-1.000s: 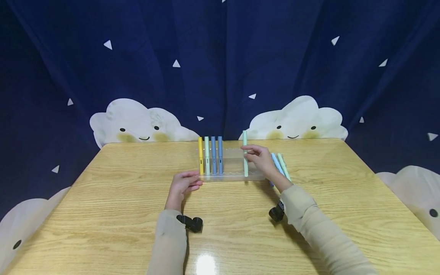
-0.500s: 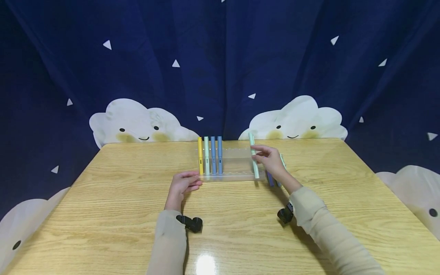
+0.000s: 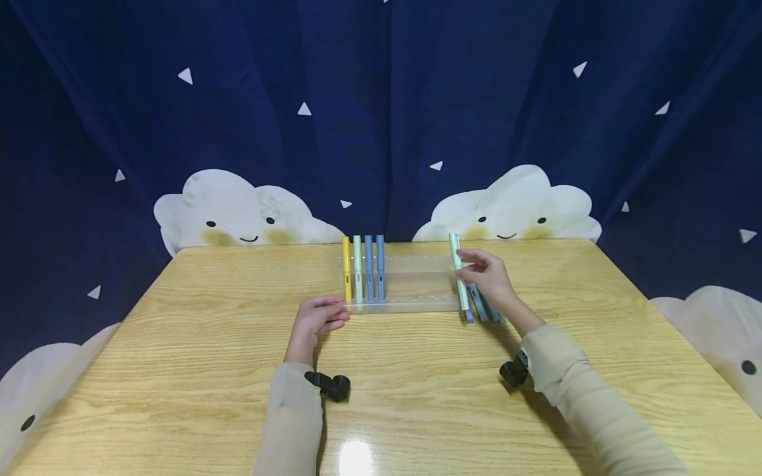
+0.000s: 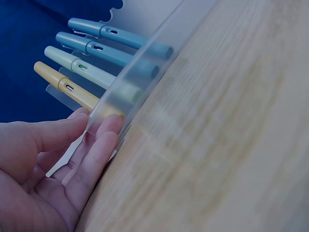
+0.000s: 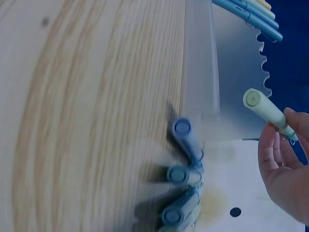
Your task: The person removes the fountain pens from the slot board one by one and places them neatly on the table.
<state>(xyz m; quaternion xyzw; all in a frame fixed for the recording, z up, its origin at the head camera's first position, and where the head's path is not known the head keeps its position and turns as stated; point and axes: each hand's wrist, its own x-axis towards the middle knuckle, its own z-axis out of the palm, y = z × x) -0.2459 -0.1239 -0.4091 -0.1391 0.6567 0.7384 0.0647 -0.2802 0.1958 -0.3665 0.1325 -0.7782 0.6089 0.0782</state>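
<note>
A frosted clear pen rack stands near the middle of the table. On its left side a yellow pen, a light green pen and two blue pens stand in a row. My left hand pinches the rack's left end between thumb and fingers, as the left wrist view shows. At the rack's right end my right hand pinches a mint green pen, slightly tilted. Its lower end is free of the fingers in the right wrist view.
Several blue and green pens lie on the wooden table just right of the rack, partly hidden by my right hand in the head view. A dark blue curtain with white clouds hangs behind.
My right hand has moved to the right with the mint green pen, from in front of the rack to its right end, and the pen has tilted. The left hand stays put.
</note>
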